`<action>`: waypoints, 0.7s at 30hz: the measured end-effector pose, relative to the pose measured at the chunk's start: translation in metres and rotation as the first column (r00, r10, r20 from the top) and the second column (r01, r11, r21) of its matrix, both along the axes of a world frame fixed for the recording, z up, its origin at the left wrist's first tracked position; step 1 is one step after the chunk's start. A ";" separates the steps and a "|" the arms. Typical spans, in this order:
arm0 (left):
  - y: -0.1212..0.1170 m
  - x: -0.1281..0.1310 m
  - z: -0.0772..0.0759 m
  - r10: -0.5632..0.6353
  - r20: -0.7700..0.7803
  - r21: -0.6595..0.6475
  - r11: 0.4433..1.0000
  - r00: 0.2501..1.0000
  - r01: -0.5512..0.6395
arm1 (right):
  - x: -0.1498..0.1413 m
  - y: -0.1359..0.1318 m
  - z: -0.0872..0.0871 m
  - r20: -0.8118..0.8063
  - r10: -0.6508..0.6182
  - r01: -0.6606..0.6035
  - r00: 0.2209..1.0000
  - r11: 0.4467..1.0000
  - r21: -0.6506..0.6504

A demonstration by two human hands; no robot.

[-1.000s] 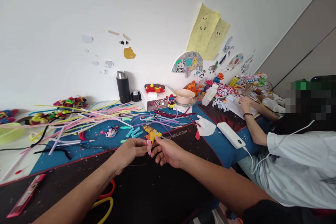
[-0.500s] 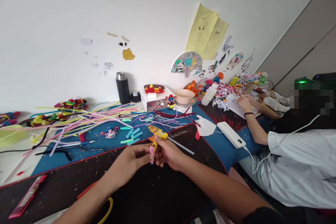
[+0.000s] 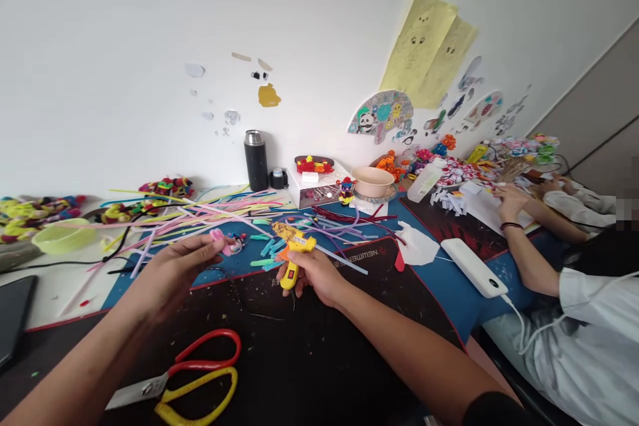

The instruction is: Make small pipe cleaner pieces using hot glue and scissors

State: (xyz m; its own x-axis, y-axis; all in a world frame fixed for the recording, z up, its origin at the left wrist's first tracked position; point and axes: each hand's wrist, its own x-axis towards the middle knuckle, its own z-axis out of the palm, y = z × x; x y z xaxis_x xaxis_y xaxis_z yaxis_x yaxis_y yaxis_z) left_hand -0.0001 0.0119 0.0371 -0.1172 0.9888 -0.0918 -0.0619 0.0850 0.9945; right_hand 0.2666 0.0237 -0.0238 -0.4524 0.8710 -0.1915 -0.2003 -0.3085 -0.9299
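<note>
Between the thumb and fingertips of my left hand (image 3: 174,269) is a small pink fuzzy piece (image 3: 216,235), which looks like folded pipe cleaner. A small round white figure with coloured parts (image 3: 236,243) sits on the mat just beyond those fingertips, partly covered by them. My right hand (image 3: 319,274) is wrapped round the handle of a yellow hot glue gun (image 3: 302,241). Its stained nozzle points up and left, and a clear glue stick (image 3: 344,259) sticks out of its back. Short turquoise fuzzy pieces (image 3: 264,261) lie behind the gun.
Scissors (image 3: 207,365) with red and yellow handles lie on the black mat before me. Long pipe cleaners (image 3: 200,219) spread behind my left hand. A black flask (image 3: 256,163), a pinkish bowl (image 3: 372,183) and a white power bank (image 3: 473,267) stand farther off. A co-worker's hand (image 3: 512,203) works at right.
My hands have moved apart: the left went left and up with the pink piece, away from the glue gun in my right. The view has swung left, showing the scissors fully.
</note>
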 end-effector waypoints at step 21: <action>0.017 -0.016 -0.035 0.083 0.180 -0.030 0.996 0.980 -0.079 | -0.062 0.034 0.028 -0.094 0.231 -0.208 0.968 0.956 0.208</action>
State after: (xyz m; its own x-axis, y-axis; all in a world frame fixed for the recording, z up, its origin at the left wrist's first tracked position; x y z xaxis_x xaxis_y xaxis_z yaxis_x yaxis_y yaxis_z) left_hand -0.0163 0.0288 0.0017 -0.1763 0.9741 -0.1415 -0.2485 0.0950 0.9640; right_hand 0.2048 0.0581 0.0045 -0.6454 0.7630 0.0374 -0.2584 -0.1719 -0.9506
